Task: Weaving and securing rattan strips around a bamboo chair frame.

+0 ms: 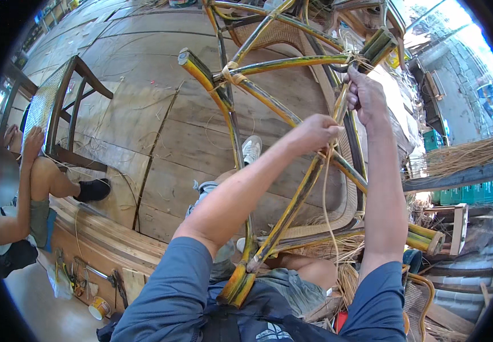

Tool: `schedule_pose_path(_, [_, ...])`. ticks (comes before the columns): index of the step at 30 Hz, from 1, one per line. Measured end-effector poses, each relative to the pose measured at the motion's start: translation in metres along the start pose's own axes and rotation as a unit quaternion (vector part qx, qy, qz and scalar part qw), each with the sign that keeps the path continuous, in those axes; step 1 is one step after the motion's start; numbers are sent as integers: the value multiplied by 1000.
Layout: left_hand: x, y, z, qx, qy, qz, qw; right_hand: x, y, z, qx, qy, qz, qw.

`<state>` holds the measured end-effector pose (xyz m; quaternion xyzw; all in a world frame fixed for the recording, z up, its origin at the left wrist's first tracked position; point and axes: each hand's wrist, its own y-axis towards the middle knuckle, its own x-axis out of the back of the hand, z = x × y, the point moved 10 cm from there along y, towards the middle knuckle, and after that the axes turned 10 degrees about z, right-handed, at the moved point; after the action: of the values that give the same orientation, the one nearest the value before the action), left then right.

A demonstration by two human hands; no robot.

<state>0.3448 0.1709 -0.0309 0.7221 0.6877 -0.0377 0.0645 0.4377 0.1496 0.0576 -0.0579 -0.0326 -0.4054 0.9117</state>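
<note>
A bamboo frame (292, 236) of yellow-green and dark poles stands before me, its crossing poles tied with pale cane strips. My left hand (318, 134) is closed in a pinch on a cane strip (327, 194) at the crossing right of centre. From there the strip hangs loosely toward my lap. Just above and to the right, my right hand (366, 98) has its fingers curled beside the upper pole, closed on a pale strip along it. Over that hand, a cane binding (356, 57) with loose ends wraps the joint at a thick pole end (380, 45).
At left another person's hand (33, 142) rests by a woven-top stool (53, 108). Pliers (61, 273) and other tools lie on a wooden bench, near a paper cup (99, 308). A bundle of cane strips (466, 157) and green crates (469, 194) are at right.
</note>
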Motion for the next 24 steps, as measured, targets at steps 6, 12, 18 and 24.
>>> schedule_pose_path(6, [143,32,-83,-139,-206,-195,949,-9,-37,-64,-86,-272,123,950])
schedule_pose_path(12, [26,11,-32,-47,-73,4,996,7,16,38,59,-3,1,998])
schedule_pose_path(18, [138,21,-147,-215,-226,-205,928,-6,-32,-16,-74,-264,100,956])
schedule_pose_path(24, [101,-4,-113,-67,-136,-152,977,3,0,31,-7,-188,64,980])
